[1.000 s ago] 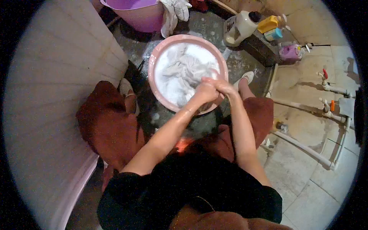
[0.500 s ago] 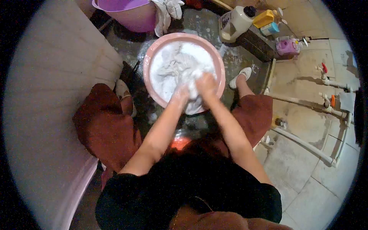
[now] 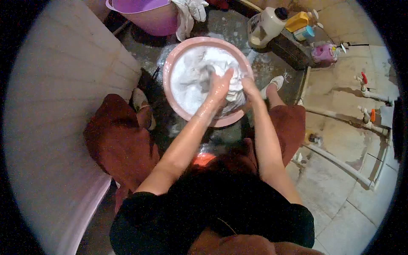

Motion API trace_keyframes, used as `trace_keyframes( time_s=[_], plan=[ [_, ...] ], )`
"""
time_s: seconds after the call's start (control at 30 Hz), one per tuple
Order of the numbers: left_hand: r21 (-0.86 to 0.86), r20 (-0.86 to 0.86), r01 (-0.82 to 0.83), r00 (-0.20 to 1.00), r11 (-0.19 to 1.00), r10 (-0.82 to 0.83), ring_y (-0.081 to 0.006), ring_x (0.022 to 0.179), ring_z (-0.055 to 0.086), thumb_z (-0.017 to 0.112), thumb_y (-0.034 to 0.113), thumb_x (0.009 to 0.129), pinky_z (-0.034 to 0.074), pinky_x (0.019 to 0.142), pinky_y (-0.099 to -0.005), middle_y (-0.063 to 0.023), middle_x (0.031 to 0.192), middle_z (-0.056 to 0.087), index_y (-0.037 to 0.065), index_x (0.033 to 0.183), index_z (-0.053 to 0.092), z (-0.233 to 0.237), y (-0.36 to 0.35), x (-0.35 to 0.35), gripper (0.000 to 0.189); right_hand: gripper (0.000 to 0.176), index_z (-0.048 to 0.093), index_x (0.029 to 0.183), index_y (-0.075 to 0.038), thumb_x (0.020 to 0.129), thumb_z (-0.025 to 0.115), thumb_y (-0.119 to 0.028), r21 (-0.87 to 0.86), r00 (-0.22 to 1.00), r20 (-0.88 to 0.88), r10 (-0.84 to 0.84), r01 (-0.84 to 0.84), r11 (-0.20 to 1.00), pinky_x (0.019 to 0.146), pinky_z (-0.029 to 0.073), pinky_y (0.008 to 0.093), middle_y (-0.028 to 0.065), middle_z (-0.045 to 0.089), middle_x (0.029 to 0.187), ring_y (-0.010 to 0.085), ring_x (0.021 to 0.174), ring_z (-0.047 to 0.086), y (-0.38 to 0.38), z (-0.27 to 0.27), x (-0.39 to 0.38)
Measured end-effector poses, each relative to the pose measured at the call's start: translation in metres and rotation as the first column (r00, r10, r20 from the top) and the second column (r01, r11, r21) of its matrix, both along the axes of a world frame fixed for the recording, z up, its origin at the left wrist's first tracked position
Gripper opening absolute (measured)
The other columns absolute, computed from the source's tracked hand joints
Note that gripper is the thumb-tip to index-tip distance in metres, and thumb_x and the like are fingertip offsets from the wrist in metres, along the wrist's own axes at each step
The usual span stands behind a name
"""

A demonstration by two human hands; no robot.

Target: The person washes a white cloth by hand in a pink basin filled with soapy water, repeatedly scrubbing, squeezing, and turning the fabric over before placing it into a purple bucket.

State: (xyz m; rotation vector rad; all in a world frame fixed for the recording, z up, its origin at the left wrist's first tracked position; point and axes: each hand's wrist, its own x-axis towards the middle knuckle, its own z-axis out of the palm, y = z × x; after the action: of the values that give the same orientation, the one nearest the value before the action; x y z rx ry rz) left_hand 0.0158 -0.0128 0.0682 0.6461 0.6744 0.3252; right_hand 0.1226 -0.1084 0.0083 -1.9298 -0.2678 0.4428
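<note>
A pink basin (image 3: pixel 168 91) full of white suds stands on the wet floor between my feet. In it lies a soaked white cloth (image 3: pixel 235 85), bunched up at the right side; its exact kind cannot be made out. My left hand (image 3: pixel 220 86) grips the cloth from the left, thumb raised. On the other side, my right hand (image 3: pixel 251 90) holds the cloth's right edge close to the basin's rim. Foam and folds hide some of the fingertips of both hands.
Behind the basin is a purple tub (image 3: pixel 148 19) with a white cloth (image 3: pixel 187 19) over its edge. A large detergent jug (image 3: pixel 265 27) stands back right, near several smaller bottles. Taps (image 3: pixel 364 80) and pipes line the right wall. An orange-red object (image 3: pixel 204 159) sits below me.
Both hands have shifted right and moved apart, from close together at the basin's near side. The cloth is now gathered between them at the right, and the view has moved slightly.
</note>
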Motion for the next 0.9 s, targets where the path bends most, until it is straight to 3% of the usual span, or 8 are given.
trace_keyframes(
  time_s=[0.17, 0.23, 0.33, 0.5, 0.7, 0.73, 0.83, 0.9],
  plan=[
    [0.506, 0.009, 0.157, 0.982, 0.848, -0.187, -0.0174, 0.085, 0.055, 0.058, 0.024, 0.084, 0.044, 0.075, -0.0306, -0.0085, 0.100, 0.058, -0.005, 0.109, 0.053, 0.064, 0.031, 0.007, 0.038, 0.053, 0.041, 0.125, -0.002, 0.075, 0.054, -0.014, -0.327, 0.959, -0.096, 0.268, -0.285, 0.901, 0.086, 0.042, 0.0355, 0.0150, 0.055, 0.112, 0.0266, 0.100, 0.054, -0.023, 0.101, -0.010],
    [0.330, 0.131, 0.098, 0.980, 0.939, -0.149, -0.0168, 0.088, 0.053, 0.059, 0.028, 0.084, 0.043, 0.077, -0.0314, -0.0087, 0.105, 0.057, -0.003, 0.115, 0.050, 0.038, 0.024, 0.013, 0.044, 0.064, 0.028, 0.134, -0.004, 0.077, 0.056, -0.014, 0.573, 0.926, -0.335, 0.173, 0.054, 0.818, 0.093, 0.038, 0.0363, 0.0134, 0.042, 0.127, 0.0254, 0.110, 0.047, -0.002, 0.119, -0.034],
    [-0.082, 0.152, 0.142, 0.980, 0.986, -0.129, -0.0215, 0.104, 0.051, 0.054, 0.043, 0.086, 0.040, 0.088, -0.0356, -0.0107, 0.115, 0.053, 0.002, 0.123, 0.045, -0.008, 0.019, -0.007, 0.056, 0.094, 0.003, 0.141, -0.007, 0.075, 0.068, -0.024, -0.009, 0.924, -0.237, 0.300, -0.311, 0.950, 0.103, 0.027, 0.0347, 0.0217, 0.026, 0.138, 0.0301, 0.127, 0.030, 0.025, 0.099, -0.073],
    [-0.554, 0.188, 0.260, 0.965, 0.791, -0.185, -0.0286, 0.111, 0.049, 0.049, 0.051, 0.084, 0.039, 0.093, -0.0443, -0.0128, 0.119, 0.053, 0.005, 0.124, 0.046, -0.023, 0.049, -0.042, 0.061, 0.042, 0.049, 0.115, -0.001, 0.079, 0.057, -0.021, -0.695, 0.825, -0.041, 0.564, -0.429, 0.577, 0.082, 0.044, 0.0449, 0.0264, 0.053, 0.108, 0.0387, 0.098, 0.054, 0.039, 0.098, -0.128],
    [-0.523, 0.259, 0.273, 0.953, 0.807, -0.155, -0.0264, 0.082, 0.059, 0.055, 0.034, 0.085, 0.050, 0.073, -0.0372, -0.0123, 0.097, 0.059, 0.002, 0.114, 0.051, -0.143, 0.036, -0.036, 0.044, 0.023, 0.061, 0.085, -0.004, 0.079, 0.055, -0.025, -0.618, 0.762, 0.298, 0.575, -0.305, 0.725, 0.064, 0.047, 0.0442, 0.0204, 0.061, 0.077, 0.0363, 0.071, 0.060, 0.037, 0.085, -0.139],
    [-0.302, -0.061, -0.052, 0.998, 0.952, 0.035, -0.0220, 0.075, 0.060, 0.053, 0.027, 0.083, 0.051, 0.068, -0.0337, -0.0088, 0.084, 0.062, 0.000, 0.104, 0.057, -0.024, 0.020, -0.050, 0.034, 0.024, 0.063, 0.082, -0.004, 0.079, 0.054, -0.027, -0.582, 0.807, 0.369, 0.461, -0.186, 0.792, 0.062, 0.047, 0.0433, 0.0200, 0.061, 0.074, 0.0357, 0.068, 0.060, 0.035, 0.064, -0.114],
    [-0.356, -0.138, -0.011, 0.990, 0.935, -0.040, -0.0211, 0.076, 0.061, 0.052, 0.026, 0.084, 0.051, 0.069, -0.0340, -0.0085, 0.085, 0.062, 0.002, 0.104, 0.057, -0.070, -0.001, -0.018, 0.032, 0.029, 0.064, 0.083, -0.003, 0.080, 0.053, -0.029, -0.527, 0.962, -0.009, 0.271, -0.235, 0.816, 0.065, 0.047, 0.0438, 0.0191, 0.062, 0.074, 0.0355, 0.067, 0.060, 0.016, 0.039, -0.059],
    [-0.249, 0.047, 0.112, 0.994, 0.962, -0.104, -0.0229, 0.082, 0.058, 0.045, 0.039, 0.089, 0.049, 0.073, -0.0380, -0.0110, 0.095, 0.060, 0.002, 0.113, 0.052, -0.093, 0.009, -0.024, 0.045, 0.033, 0.061, 0.090, 0.002, 0.082, 0.051, -0.028, -0.452, 0.869, 0.446, 0.214, 0.012, 0.892, 0.071, 0.045, 0.0469, 0.0198, 0.062, 0.080, 0.0375, 0.073, 0.059, 0.031, 0.031, -0.077]
  ],
)
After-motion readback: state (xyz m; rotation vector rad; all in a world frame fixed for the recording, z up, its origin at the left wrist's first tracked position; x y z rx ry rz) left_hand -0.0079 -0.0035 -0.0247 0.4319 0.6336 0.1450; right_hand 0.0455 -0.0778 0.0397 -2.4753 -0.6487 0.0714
